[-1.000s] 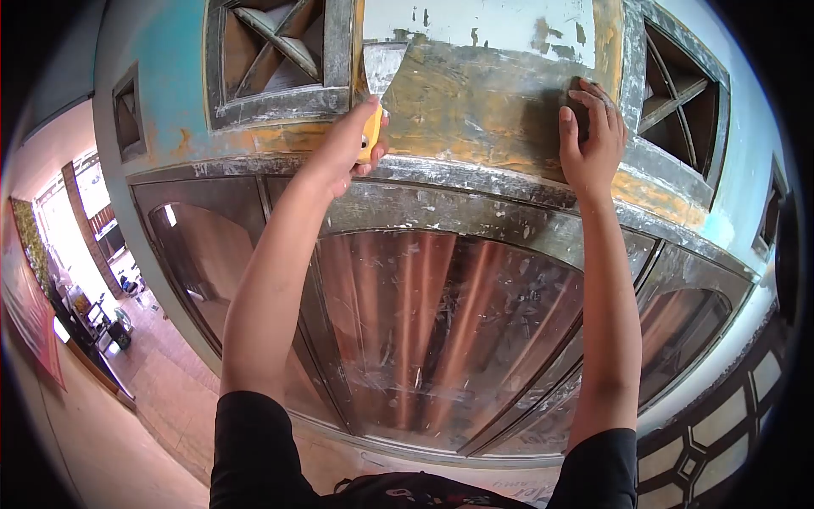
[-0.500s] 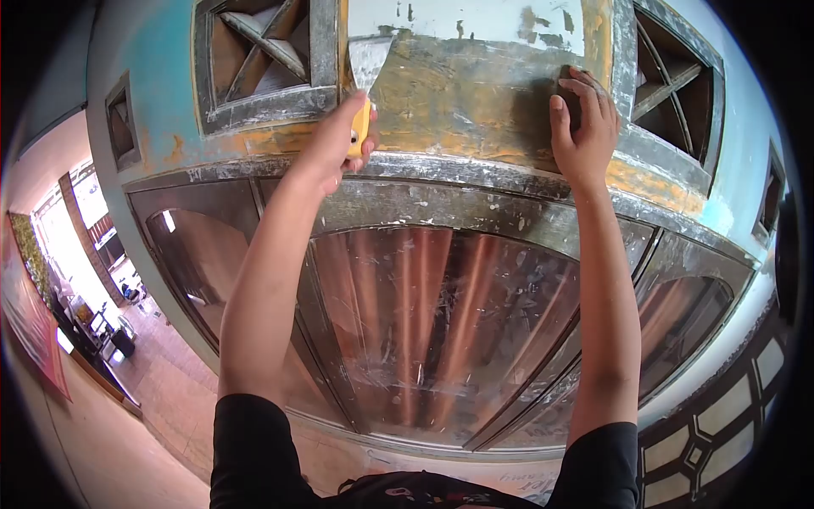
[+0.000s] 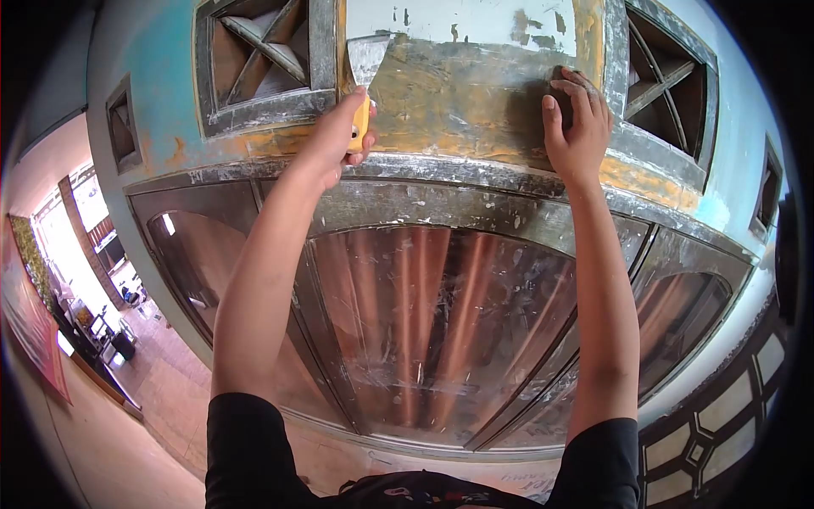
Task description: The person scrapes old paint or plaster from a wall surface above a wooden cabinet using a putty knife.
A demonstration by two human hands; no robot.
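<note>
A scraper with a yellow handle and a wide metal blade is gripped in my left hand. The blade points up and lies at the left part of a worn panel, whose top is white with dark patches and whose lower part is brownish. My right hand rests with its fingers apart at the panel's right side, holding nothing. Just below both hands runs a scuffed dark ledge.
Glazed doors with reddish curtains behind them stand below the ledge. Crossed-bar vents flank the panel on both sides. A dark lattice piece is at lower right. At far left, a doorway opens onto a cluttered, tiled area.
My right hand has shifted slightly left on the panel. My left hand and the scraper have barely moved.
</note>
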